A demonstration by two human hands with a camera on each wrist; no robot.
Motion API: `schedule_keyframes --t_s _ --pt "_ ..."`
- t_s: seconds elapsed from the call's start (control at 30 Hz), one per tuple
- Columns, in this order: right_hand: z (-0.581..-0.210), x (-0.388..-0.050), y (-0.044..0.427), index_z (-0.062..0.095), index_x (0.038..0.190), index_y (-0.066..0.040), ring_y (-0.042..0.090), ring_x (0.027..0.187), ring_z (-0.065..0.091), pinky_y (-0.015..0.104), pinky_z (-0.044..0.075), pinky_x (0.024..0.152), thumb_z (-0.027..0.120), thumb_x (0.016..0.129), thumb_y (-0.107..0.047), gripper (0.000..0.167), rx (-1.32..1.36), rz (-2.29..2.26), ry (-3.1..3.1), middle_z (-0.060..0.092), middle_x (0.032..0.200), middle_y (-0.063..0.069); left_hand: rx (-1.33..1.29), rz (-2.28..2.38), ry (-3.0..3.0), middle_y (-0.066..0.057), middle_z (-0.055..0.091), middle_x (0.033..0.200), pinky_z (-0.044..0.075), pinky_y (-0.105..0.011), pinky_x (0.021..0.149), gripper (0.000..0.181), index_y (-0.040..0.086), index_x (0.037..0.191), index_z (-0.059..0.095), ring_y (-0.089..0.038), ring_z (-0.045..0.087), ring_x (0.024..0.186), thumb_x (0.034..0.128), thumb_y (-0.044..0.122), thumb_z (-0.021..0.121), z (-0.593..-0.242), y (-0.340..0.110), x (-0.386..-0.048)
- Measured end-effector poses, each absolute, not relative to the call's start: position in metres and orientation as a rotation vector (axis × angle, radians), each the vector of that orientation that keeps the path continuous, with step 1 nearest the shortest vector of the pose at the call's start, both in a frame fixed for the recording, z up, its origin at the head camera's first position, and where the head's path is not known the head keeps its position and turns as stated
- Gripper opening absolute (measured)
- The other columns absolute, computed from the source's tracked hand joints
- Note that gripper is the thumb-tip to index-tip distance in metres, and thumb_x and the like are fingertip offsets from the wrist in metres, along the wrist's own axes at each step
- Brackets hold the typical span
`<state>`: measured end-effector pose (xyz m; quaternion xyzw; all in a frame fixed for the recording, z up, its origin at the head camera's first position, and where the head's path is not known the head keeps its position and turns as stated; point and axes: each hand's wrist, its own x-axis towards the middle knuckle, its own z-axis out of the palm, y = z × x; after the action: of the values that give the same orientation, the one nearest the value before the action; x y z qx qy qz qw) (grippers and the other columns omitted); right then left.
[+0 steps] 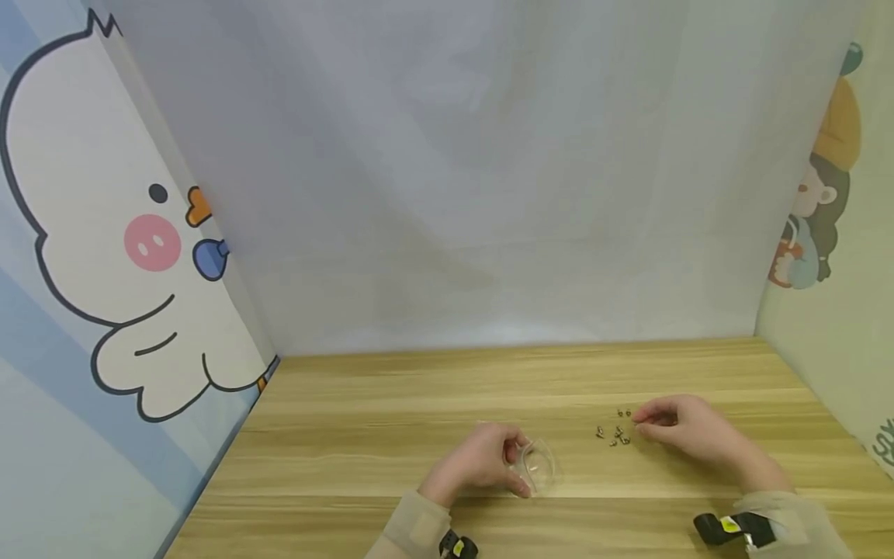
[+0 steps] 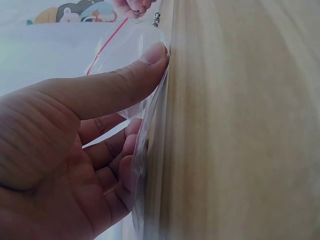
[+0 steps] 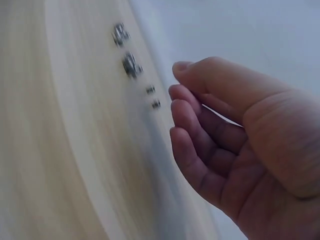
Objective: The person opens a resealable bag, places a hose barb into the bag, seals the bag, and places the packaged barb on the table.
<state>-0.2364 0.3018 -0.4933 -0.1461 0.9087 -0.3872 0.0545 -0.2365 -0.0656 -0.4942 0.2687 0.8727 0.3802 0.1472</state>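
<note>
My left hand [image 1: 485, 458] holds a clear plastic zip bag [image 1: 545, 464] by its edge, low over the wooden table; the thumb lies along one side. In the left wrist view the bag shows a red strip [image 2: 106, 47] at its mouth. My right hand [image 1: 687, 427] is just to the right of several small metal screws [image 1: 619, 432], its thumb and fingertips brought together. A tiny dark metal piece [image 2: 136, 11], seemingly a screw, shows at those fingertips in the left wrist view. From the right wrist, the loose screws [image 3: 131, 65] look blurred and the fingertips stand off the table.
The wooden table [image 1: 349, 419] reaches back to a pale grey sheet [image 1: 447, 233]. A side panel with a white cartoon duck [image 1: 77, 186] stands at the left, another with a cartoon figure [image 1: 813, 210] at the right.
</note>
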Motion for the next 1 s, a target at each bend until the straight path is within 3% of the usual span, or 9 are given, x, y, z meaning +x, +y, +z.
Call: schedule_keyframes --t_s 0.23,0.53,1.0 --pt "-0.485 -0.231 0.252 0.077 0.111 0.001 0.008 0.085 0.068 0.027 0.056 0.074 0.078 0.097 -0.014 0.02 -0.643 -1.305 2.582 0.076 0.096 -0.001 0.773 1.099 2.502 0.001 0.062 0.083 0.048 -0.022 0.069 0.056 0.001 0.115 0.074 -0.004 0.051 0.071 0.0666 0.004 0.102 -0.494 -0.067 -0.236" --pt "-0.484 -0.219 0.198 0.078 0.108 0.0 0.008 0.083 0.069 0.027 0.057 0.074 0.079 0.094 -0.009 0.017 -0.759 -1.4 2.458 0.076 0.093 -0.002 0.778 1.095 2.511 0.002 0.062 0.082 0.046 -0.021 0.066 0.056 0.003 0.113 0.074 -0.004 0.051 0.069 0.0654 0.005 0.103 -0.495 -0.066 -0.238" --pt "-0.492 -0.212 0.174 0.079 0.104 -0.001 0.007 0.083 0.07 0.026 0.058 0.074 0.081 0.093 -0.01 0.015 -0.727 -1.441 2.53 0.076 0.092 -0.003 0.773 1.1 2.494 0.004 0.061 0.083 0.048 -0.022 0.066 0.057 0.005 0.115 0.075 -0.004 0.053 0.071 0.0657 0.006 0.103 -0.5 -0.066 -0.24"
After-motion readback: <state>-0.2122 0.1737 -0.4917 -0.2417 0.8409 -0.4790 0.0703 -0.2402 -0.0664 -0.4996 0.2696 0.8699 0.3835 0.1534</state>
